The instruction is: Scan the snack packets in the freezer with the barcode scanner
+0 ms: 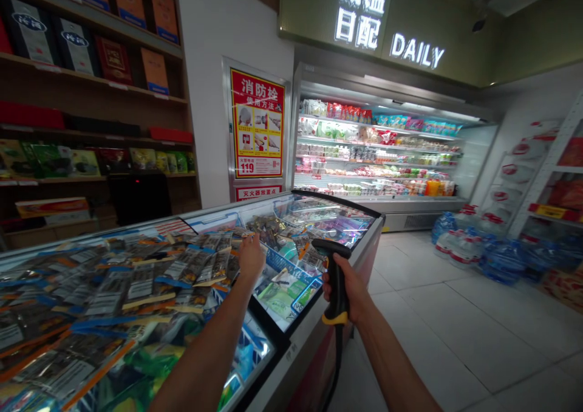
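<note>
Right hand [355,285] grasped a black handheld scanner [337,296], fingers wrapped around its handle, near the edge of the chest freezer [305,334]; left hand [253,259] was at the packets [141,283] piled across the freezer top; could not tell whether its fingers gripped one.

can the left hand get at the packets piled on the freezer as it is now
Probably yes: the left hand is right at the edge of the packets, and nothing visible blocks it. The scanner is in the right hand, off to the side.
</note>
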`<state>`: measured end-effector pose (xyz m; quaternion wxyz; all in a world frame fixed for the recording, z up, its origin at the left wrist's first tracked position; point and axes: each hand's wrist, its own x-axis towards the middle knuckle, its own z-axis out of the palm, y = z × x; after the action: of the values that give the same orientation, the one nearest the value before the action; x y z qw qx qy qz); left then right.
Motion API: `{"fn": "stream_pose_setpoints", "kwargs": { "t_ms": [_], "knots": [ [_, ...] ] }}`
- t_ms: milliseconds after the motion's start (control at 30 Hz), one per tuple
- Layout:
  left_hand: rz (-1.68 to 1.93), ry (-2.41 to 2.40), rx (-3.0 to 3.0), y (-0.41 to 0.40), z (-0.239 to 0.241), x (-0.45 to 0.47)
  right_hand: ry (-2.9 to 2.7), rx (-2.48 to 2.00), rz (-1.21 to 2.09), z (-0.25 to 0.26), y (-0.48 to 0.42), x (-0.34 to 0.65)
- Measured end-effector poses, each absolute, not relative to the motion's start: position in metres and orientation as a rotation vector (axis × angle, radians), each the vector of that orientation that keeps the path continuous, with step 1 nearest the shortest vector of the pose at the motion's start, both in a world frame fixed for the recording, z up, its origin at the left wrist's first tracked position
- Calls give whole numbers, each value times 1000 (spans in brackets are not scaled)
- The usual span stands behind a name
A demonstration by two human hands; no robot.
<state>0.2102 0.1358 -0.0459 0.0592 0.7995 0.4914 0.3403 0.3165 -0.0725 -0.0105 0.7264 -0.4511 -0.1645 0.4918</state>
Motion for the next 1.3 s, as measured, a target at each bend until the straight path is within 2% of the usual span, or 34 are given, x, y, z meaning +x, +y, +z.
{"fn": "stream_pose_setpoints", "kwargs": {
  "t_ms": [100,233,333,533,633,900,1300],
  "knots": [
    [1027,1515,2627,128,-53,210,-358,-1008,1075,-11,-70,319],
    [671,1259,2887,115,-69,221,-358,-1050,1029,-14,-66,323],
    [527,1281,2854,116,-75,222,-359,-1082,996,-17,-65,325],
    [622,1491,2786,126,-66,218,-331,-1114,973,-21,-63,330],
    [699,1419,2706,115,-60,237,-323,-1141,940,-22,-59,332],
    [606,1323,2247,86,-67,298,-360,-1156,885,-28,-59,339],
    [862,1081,1653,122,-52,274,-455,-1167,1012,-14,-73,321]
  ]
}}
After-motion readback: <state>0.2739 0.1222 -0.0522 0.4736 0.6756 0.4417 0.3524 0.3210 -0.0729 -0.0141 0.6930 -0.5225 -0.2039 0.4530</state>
